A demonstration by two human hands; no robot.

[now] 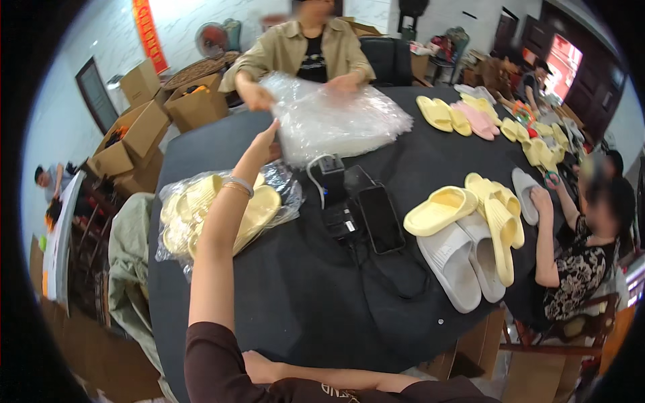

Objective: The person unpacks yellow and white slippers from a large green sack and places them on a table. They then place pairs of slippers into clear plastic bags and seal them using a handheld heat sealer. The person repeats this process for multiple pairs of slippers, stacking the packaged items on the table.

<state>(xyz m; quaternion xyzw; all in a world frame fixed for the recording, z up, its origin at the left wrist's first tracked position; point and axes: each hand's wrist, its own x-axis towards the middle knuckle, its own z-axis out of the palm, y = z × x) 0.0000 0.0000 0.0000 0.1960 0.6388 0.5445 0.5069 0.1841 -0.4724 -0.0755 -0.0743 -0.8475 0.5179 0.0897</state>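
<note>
Head view is showing our left hand (267, 142) at the near left edge of a stack of clear plastic bags (339, 124), which is lying toward the far side of the black worktop (302, 289). Its fingers are pointing up along the plastic, and we are not able to tell whether they are gripping it. Our right hand (261, 367) is resting by the near edge, beside our left sleeve, which is partly hiding it; we cannot tell whether it is open or closed.

A co-worker (299, 54) opposite us is keeping both hands on the stack. Our left forearm is crossing above the bagged yellow slippers (181, 218) and covering part of them. A black boxy device (329, 173) with a pale cable and a dark phone (381, 218) are lying between that bundle and the grey slippers (449, 263), on which yellow slippers (498, 225) are leaning. At the right, another person (581, 269) is holding a grey slipper (525, 195). Cardboard boxes (134, 142) are standing beyond the far left edge.

Turning to writing, a red banner (149, 35) is bearing a column of characters, and our dark shirt (295, 389) is showing pale lettering, partly folded.
</note>
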